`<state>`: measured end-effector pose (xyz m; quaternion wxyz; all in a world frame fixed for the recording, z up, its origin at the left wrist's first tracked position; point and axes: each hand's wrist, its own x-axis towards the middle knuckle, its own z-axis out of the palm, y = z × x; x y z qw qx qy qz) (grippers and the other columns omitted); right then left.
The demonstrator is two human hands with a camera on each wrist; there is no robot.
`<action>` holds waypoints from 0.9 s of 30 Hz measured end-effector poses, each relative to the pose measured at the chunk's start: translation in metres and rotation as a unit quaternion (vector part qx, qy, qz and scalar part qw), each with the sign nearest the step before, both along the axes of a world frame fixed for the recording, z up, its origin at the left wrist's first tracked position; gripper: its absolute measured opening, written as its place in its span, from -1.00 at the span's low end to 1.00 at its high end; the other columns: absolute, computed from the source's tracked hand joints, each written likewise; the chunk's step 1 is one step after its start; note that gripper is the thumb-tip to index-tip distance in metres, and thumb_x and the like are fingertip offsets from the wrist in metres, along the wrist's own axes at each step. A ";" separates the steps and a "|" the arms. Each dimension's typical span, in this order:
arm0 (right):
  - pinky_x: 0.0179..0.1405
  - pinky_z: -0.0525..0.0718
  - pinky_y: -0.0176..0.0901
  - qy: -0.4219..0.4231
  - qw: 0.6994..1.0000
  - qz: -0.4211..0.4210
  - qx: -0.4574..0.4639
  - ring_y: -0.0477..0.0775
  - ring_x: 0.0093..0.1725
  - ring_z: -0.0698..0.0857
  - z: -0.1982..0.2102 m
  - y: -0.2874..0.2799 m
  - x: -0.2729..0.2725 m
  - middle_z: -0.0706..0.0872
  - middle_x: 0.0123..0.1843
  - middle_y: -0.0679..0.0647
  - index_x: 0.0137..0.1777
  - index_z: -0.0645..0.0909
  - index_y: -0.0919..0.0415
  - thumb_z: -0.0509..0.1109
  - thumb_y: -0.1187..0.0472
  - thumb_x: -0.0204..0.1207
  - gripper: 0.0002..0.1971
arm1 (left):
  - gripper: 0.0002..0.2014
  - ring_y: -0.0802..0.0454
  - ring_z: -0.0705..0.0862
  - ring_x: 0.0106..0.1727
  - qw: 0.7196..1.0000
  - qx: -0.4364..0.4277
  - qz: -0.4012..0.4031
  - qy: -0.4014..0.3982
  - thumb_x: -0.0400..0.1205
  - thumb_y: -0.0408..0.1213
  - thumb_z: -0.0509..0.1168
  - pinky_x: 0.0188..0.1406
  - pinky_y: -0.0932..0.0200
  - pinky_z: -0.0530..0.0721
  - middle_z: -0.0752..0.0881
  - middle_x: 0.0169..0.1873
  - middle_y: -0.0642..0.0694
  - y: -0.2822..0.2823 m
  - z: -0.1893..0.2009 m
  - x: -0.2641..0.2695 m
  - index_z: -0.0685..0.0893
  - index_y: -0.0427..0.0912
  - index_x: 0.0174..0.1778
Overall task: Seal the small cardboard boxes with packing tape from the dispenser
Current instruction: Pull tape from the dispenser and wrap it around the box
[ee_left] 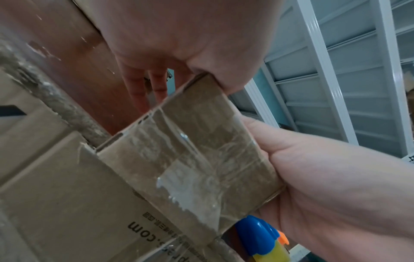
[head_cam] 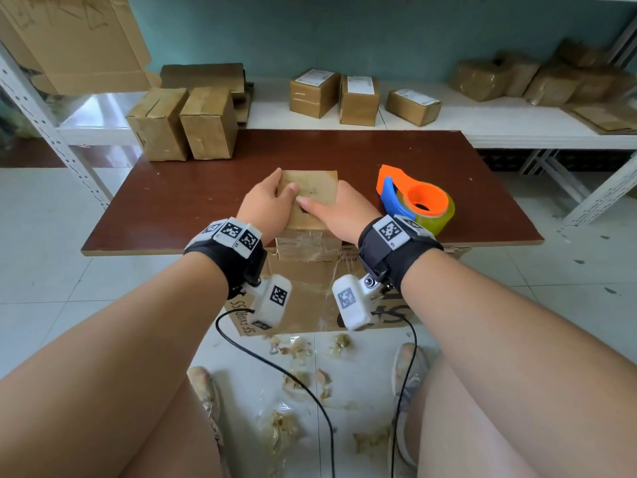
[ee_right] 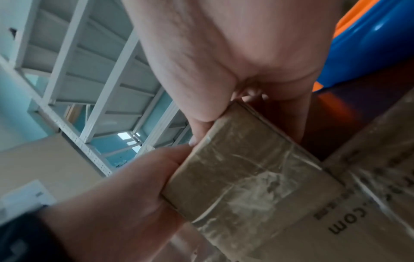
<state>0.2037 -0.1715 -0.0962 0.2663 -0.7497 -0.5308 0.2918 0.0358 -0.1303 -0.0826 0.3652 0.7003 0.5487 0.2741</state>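
A small brown cardboard box (head_cam: 312, 193) sits on the brown table (head_cam: 165, 208) near its front edge, its near end face covered in clear tape (ee_left: 197, 152). My left hand (head_cam: 274, 201) grips its left side with the thumb on top. My right hand (head_cam: 332, 210) grips the right side, its thumb lying across the top too. In the right wrist view the box (ee_right: 246, 170) shows between both palms. The tape dispenser (head_cam: 415, 200), orange and blue with a yellowish roll, stands on the table just right of my right hand, untouched.
Two taped boxes (head_cam: 182, 124) stand at the table's back left. Several labelled boxes (head_cam: 358, 98) sit on the white shelf behind. A large printed carton (head_cam: 310, 294) stands under the table's front edge. Tape scraps litter the floor by my feet.
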 end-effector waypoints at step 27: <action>0.43 0.31 0.28 -0.233 0.940 -0.174 -0.177 0.39 0.23 0.65 0.021 -0.035 0.088 0.71 -0.16 0.15 -0.13 0.54 0.14 0.35 -0.41 0.64 -0.44 | 0.19 -0.20 0.49 0.62 0.993 0.032 -0.016 0.114 0.39 0.65 0.36 0.53 -0.27 0.62 0.43 0.66 -0.16 -0.024 0.015 -0.001 0.29 -0.12 0.77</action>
